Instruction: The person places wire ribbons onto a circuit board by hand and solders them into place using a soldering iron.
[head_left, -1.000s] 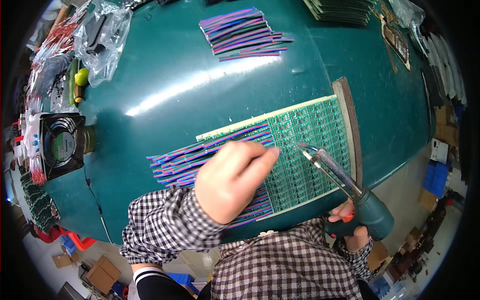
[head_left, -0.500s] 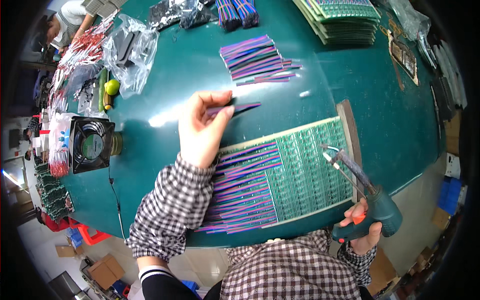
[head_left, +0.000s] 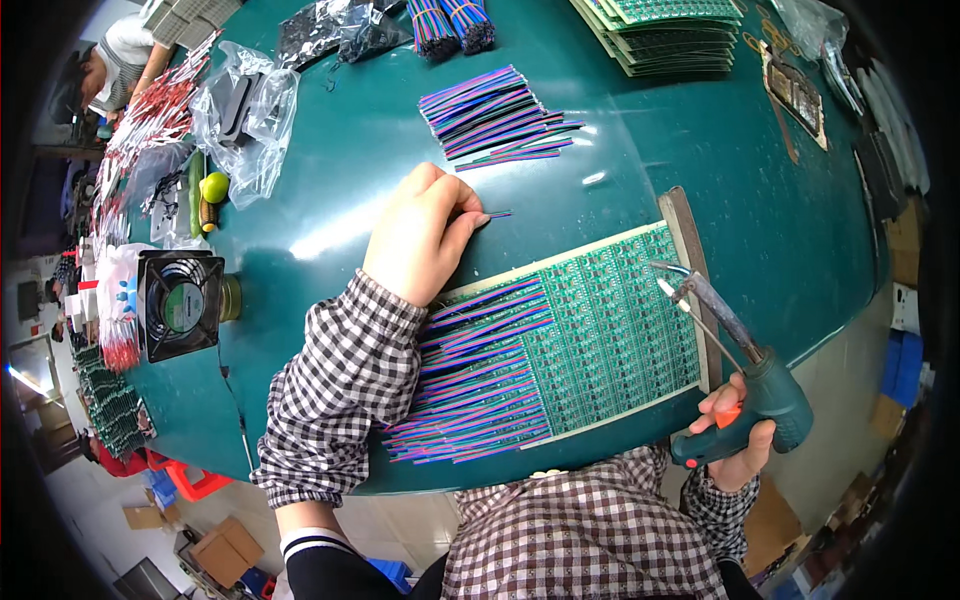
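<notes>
My left hand [head_left: 425, 235] is closed in a pinch on a ribbon wire; only the thin coloured end [head_left: 501, 213] shows past the fingertips, and the rest is hidden. My right hand [head_left: 735, 425] is wrapped round the handle of a green soldering gun [head_left: 778, 405] with an orange trigger. Its hot tip and wire-feed nozzle [head_left: 672, 285] are over the right part of a green circuit board panel [head_left: 610, 330]. Rows of multicoloured ribbon wires [head_left: 480, 390] lie over the panel's left half and stick out past its left edge. Beyond my left hand lies a pile of loose ribbon wires [head_left: 495, 115].
A wooden bar [head_left: 690, 270] runs along the panel's right edge. To the left stands a small black fan [head_left: 180, 305] with a cord. Stacked circuit boards [head_left: 670, 50], bundled wires [head_left: 450, 25] and plastic bags [head_left: 245, 120] line the far side. Another person [head_left: 125, 65] sits far left.
My left fingers have closed and turned; less of the wire sticks out. The view has shifted slightly. My right hand keeps hold of the soldering gun, tip still over the panel.
</notes>
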